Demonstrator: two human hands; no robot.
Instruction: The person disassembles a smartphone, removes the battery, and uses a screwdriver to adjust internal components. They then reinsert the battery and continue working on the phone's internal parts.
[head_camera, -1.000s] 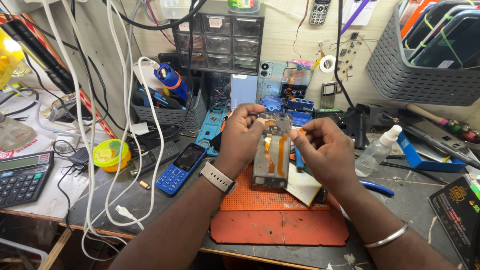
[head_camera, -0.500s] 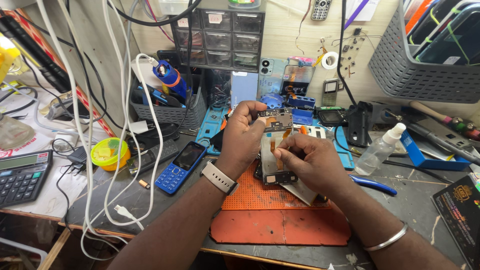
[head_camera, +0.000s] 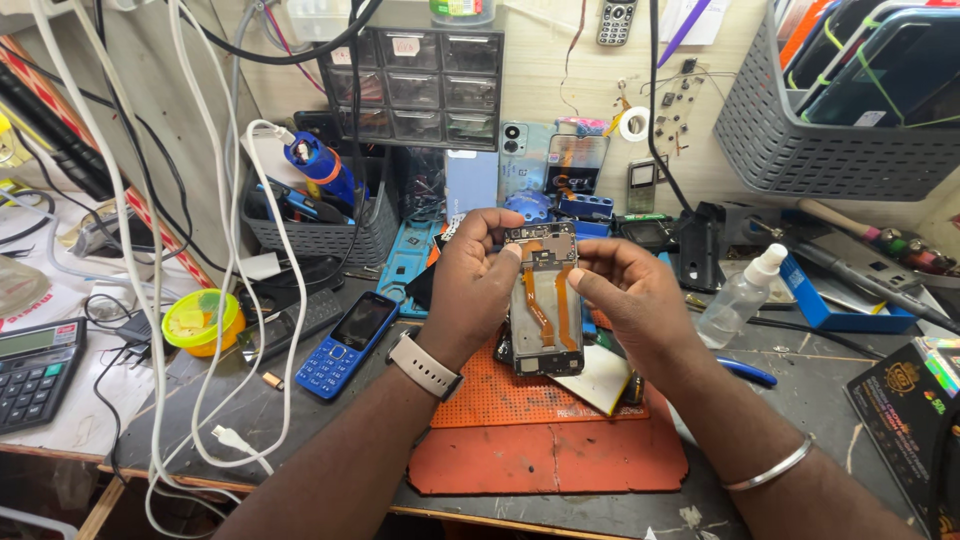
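The opened smartphone (head_camera: 541, 300) sits at the centre of the frame, raised above the orange work mat (head_camera: 545, 440) with its back cover off and its internals facing the camera. It stands upright on its long axis, which appears to keep the two orange flex cables running down its middle within reach and in view.

The left hand (head_camera: 478, 275) grasps the phone along its left edge, thumb at the top corner, steadying the frame. The right hand (head_camera: 628, 290) grips the right edge, its fingers pinched at the upper right side near the flex cables. Both hands are closed on the phone; neither is free. Each wrist carries one item: a watch with a pale strap on the left, a thin metal bangle on the right.

Counted items on the tabletop (head_camera: 810, 390):
- one blue keypad phone (head_camera: 347, 343), left of centre, face up;
- one yellow-green round container (head_camera: 203, 320), at centre left;
- one clear squeeze bottle (head_camera: 740, 295), right of centre, upright;
- one calculator (head_camera: 35, 370), at the left edge;
- one small drawer cabinet (head_camera: 413, 85), at upper centre;
- two grey baskets, one (head_camera: 315, 235) left of centre holding tools, one (head_camera: 830, 130) at upper right holding phones.

Several white cables (head_camera: 165, 260) hang down the left side; their number cannot be counted exactly.
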